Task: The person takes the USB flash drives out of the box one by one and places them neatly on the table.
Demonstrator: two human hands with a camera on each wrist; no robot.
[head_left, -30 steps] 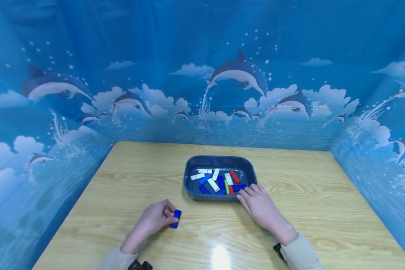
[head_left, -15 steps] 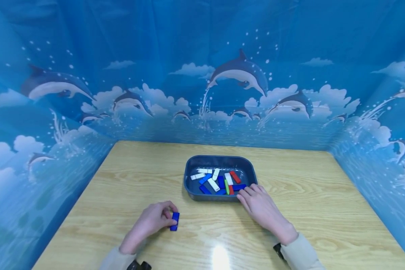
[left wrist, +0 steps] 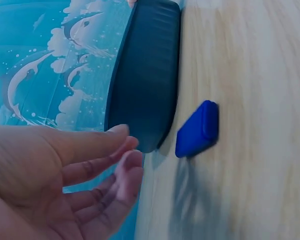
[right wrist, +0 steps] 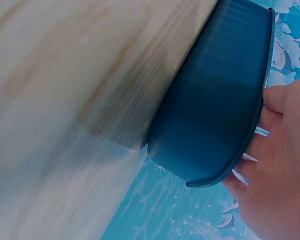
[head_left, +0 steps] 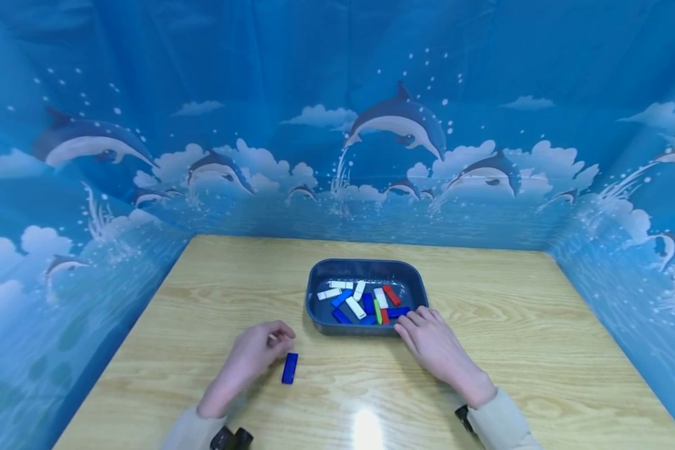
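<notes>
A dark blue oblong block (head_left: 289,369) lies on the wooden table, its rounded end showing in the left wrist view. My left hand (head_left: 261,345) hovers just beyond and left of it, fingers loosely bent and nothing between them. The left wrist view shows a gap between those fingertips (left wrist: 121,131) and the block. My right hand (head_left: 434,345) holds the near right corner of a dark plastic tray (head_left: 337,327), thumb at the rim and fingers reaching over it. Inside the tray lie several small oblong blocks in white, blue, red and green, such as a white block (head_left: 355,307).
The wooden table (head_left: 512,312) spreads around the tray on all sides. Blue dolphin-print curtains (head_left: 315,156) stand along its back and sides. A bright light reflection shows on the table near the front.
The left hand slid the blue block slightly toward the front left, then let go of it and lifted a little away. The right hand and tray have stayed in place.
</notes>
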